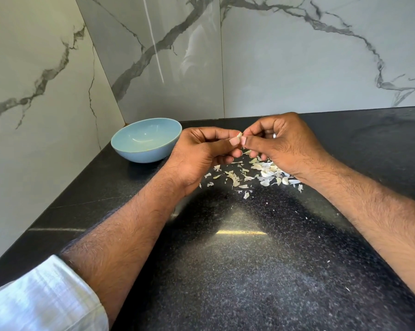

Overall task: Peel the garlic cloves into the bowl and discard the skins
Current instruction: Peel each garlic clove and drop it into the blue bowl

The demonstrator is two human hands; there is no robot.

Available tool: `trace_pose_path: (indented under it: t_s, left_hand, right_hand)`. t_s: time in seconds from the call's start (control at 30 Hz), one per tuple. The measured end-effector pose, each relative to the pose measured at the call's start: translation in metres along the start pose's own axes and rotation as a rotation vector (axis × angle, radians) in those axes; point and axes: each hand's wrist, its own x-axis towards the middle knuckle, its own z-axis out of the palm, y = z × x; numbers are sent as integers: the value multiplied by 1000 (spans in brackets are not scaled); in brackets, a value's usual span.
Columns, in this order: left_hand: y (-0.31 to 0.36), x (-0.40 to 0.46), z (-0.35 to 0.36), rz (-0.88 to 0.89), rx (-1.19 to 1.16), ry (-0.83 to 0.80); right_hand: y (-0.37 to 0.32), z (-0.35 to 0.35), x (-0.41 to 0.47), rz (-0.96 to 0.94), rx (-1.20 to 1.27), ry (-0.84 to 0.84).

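Both hands meet above the black counter, a little right of the bowl. My left hand (205,149) and my right hand (279,142) pinch one small garlic clove (239,135) between thumbs and fingertips; only its pale tip shows. Below them a scatter of garlic skins (235,179) and several cloves (269,174) lies on the counter, partly hidden under my right hand. A light blue bowl (130,152) stands to the left, near the corner of the wall; its inside looks nearly bare.
The black speckled countertop (237,271) runs from the marble wall (321,68) to the near edge. A second marble wall (34,91) closes the left side. A white sleeve (41,299) covers my left forearm.
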Motion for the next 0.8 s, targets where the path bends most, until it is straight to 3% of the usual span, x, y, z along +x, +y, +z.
trace_pose_path:
  t_s: [0.4, 0.6, 0.8]
  left_hand:
    - [2, -1, 3, 96, 315, 152]
    - [1, -1, 6, 181, 552, 115]
    - [3, -4, 7, 140, 523, 99]
  right_hand:
    - [-7, 4, -6, -60, -150, 3]
    - [-9, 4, -5, -77, -183, 19]
    - [-9, 3, -5, -53, -167, -8]
